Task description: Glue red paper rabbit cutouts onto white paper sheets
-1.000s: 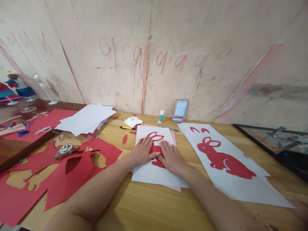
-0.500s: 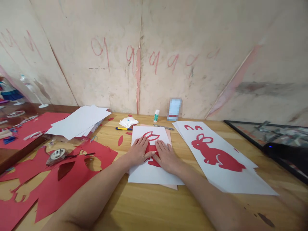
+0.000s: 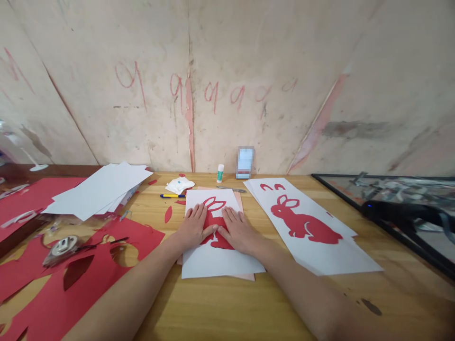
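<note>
Flat on a red paper rabbit cutout (image 3: 215, 220) lie both my hands, fingers stretched out. The cutout rests on a white sheet (image 3: 206, 265), with its outlined ears showing above my fingers and part of its body below them. My left hand (image 3: 192, 227) covers the cutout's left side, and my right hand (image 3: 241, 231) covers its right side. Their thumbs come close together over the middle. A pinkish sheet (image 3: 249, 277) peeks out beneath the white one. To the right, a second red rabbit (image 3: 307, 225) lies on white paper (image 3: 323, 263), below two small curved red pieces (image 3: 272, 187).
A glue stick (image 3: 220, 174), a phone (image 3: 245, 162), a yellow-and-blue pen (image 3: 172, 196) and a crumpled white packet (image 3: 179, 185) stand or lie towards the wall. Red paper offcuts (image 3: 142, 239), a tape measure (image 3: 64, 247) and stacked white sheets (image 3: 99, 187) are left; a black-framed panel (image 3: 337, 199) is right.
The view has turned slightly right, so everything sits further left. Both hands stay flat on the rabbit, shifted slightly, with more red showing between them.
</note>
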